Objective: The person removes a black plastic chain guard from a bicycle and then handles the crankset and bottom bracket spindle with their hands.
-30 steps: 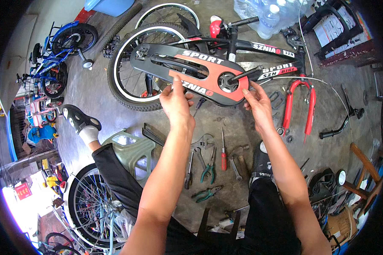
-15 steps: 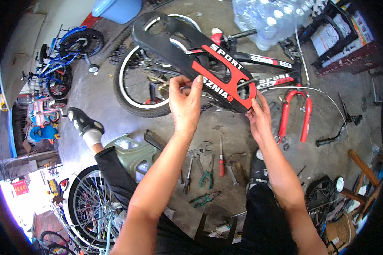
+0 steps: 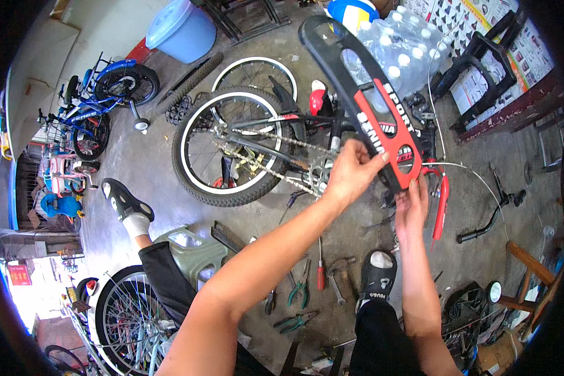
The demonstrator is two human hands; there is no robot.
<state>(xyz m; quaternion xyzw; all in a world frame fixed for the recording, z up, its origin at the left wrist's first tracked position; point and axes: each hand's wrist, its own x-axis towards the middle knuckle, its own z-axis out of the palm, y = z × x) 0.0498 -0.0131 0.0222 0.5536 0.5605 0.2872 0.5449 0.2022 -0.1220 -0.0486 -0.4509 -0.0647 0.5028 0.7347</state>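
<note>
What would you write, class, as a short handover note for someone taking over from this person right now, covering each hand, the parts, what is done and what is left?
Left hand: grips the black and red chain guard near its red end.
Right hand: holds the guard's lower red tip from below.
Chain guard: lifted clear, tilted up over the bicycle frame, which lies on the floor with chain and chainring exposed.
Done: guard is off the bike.
Left: guard is not yet set anywhere. Red-handled screwdriver, pliers and hammer lie on the floor by the feet.
</note>
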